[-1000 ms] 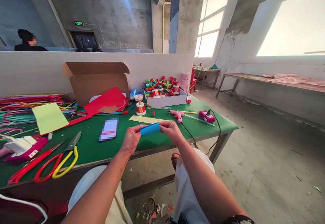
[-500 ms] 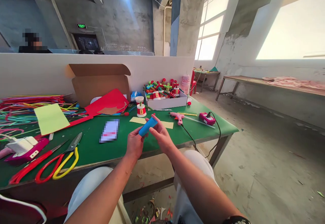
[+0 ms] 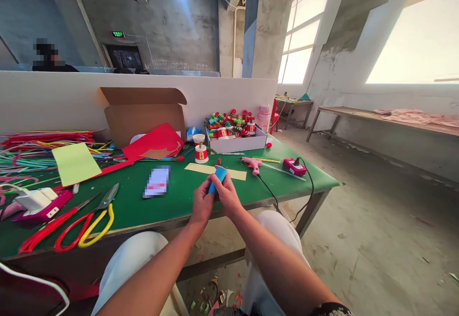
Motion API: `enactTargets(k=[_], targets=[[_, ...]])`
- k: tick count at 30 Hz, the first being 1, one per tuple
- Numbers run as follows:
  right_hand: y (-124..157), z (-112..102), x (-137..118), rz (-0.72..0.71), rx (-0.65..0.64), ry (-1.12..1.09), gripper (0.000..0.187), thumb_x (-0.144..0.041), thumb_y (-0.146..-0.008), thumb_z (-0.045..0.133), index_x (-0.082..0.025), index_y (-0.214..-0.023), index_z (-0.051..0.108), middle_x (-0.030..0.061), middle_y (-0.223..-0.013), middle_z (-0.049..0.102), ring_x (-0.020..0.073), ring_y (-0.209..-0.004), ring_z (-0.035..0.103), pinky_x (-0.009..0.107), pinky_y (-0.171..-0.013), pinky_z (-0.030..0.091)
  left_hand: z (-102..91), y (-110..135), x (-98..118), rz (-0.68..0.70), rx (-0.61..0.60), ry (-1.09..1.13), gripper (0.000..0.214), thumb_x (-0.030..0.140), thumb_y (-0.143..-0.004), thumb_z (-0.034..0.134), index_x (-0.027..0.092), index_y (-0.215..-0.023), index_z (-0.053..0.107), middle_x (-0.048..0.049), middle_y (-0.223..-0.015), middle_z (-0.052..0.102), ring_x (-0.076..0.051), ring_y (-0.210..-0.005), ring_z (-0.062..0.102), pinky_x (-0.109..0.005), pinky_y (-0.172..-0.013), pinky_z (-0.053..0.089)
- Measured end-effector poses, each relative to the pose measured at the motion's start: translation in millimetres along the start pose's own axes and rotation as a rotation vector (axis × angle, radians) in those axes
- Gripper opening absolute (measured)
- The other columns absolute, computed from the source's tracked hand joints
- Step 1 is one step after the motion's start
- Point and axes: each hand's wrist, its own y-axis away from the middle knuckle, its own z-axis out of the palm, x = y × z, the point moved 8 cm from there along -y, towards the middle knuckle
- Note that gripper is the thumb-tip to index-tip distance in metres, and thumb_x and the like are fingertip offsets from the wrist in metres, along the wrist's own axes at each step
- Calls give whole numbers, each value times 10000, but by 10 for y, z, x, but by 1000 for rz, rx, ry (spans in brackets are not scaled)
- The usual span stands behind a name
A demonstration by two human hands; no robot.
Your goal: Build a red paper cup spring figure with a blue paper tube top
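Both hands meet over the front edge of the green table, closed on a small blue piece of paper (image 3: 219,177) that looks rolled or folded. My left hand (image 3: 202,199) grips its lower left end. The fingers of my right hand (image 3: 228,195) press on it from the right, with the thumb across its near side. Part of the paper is hidden by the fingers. Just behind the hands lies a pale yellow paper strip (image 3: 236,174). A red and white paper cup (image 3: 201,155) stands upside down beyond it, with a green spring shape above.
At left lie scissors with red and yellow handles (image 3: 96,218), a phone (image 3: 157,182) and bundled pipe cleaners (image 3: 46,139). A white box (image 3: 238,144) of finished-looking cup figures stands at the back. A pink glue gun (image 3: 253,165) and power socket (image 3: 294,167) are at right.
My hands have drawn closer together and slightly lower. The blue paper has turned from slanting to more upright, and more of it is covered by the fingers.
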Motion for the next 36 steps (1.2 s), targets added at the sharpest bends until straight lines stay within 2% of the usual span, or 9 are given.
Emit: enactTargets(k=[5,11,16,18,22,24,27,31,36], targets=[[-17,-51,0,14,36,-70,481,-536,-670,719,-229,-988,529,-25,-795,567,108,-642,482,215,-503,362,-46,-5,33,117,24,-193,284,320,-720,584,174,-938,695,-3,-709,668,-183,-712,593,-240,-605,443],[-43,-49,65,38,18,-86,433,-494,-632,754,-224,-875,518,-31,-762,572,106,-627,488,214,-498,361,-37,29,122,208,43,-459,142,241,-758,503,191,-805,628,16,-619,601,-140,-564,481,-225,-528,330],[-126,-247,31,20,120,-63,376,-460,-637,737,-224,-833,520,-36,-726,576,115,-652,533,229,-556,422,75,2,112,151,-139,-431,253,275,-734,584,202,-965,657,15,-624,616,-149,-546,508,-239,-547,364],[-151,-340,-18,14,141,-81,387,-439,-624,754,-225,-843,518,-38,-728,583,123,-690,567,242,-608,459,26,-72,110,101,-181,-361,270,312,-714,618,193,-952,661,25,-588,594,-144,-534,510,-240,-545,375],[-105,-299,-15,119,-40,-35,448,-387,-629,782,-221,-961,533,-61,-671,566,123,-654,579,275,-611,500,-309,-282,261,109,-33,-263,262,351,-695,646,174,-886,674,-5,-690,632,-147,-623,557,-244,-590,414],[-32,-207,16,164,-178,49,447,-376,-653,782,-215,-988,534,-74,-638,559,114,-607,565,291,-606,515,-386,-342,369,159,-38,-266,260,367,-712,655,177,-885,699,-35,-791,672,-160,-716,590,-253,-654,441],[62,-99,37,154,-322,177,377,-387,-706,751,-212,-952,524,-86,-598,565,107,-563,559,298,-612,519,-327,-339,484,223,-168,-310,256,383,-766,629,191,-898,736,-72,-967,704,-192,-859,618,-276,-738,468],[87,-54,28,104,-382,279,320,-372,-738,721,-210,-935,527,-87,-605,587,105,-552,560,268,-586,474,-169,-243,548,284,-334,-382,240,368,-788,627,222,-919,767,-88,-1058,716,-248,-1021,626,-337,-857,496],[81,-43,56,131,-401,279,342,-369,-748,723,-201,-988,547,-75,-617,601,111,-565,569,263,-600,452,-139,-226,547,264,-356,-376,234,382,-805,620,227,-880,780,-84,-1051,728,-261,-1050,630,-354,-895,492]])
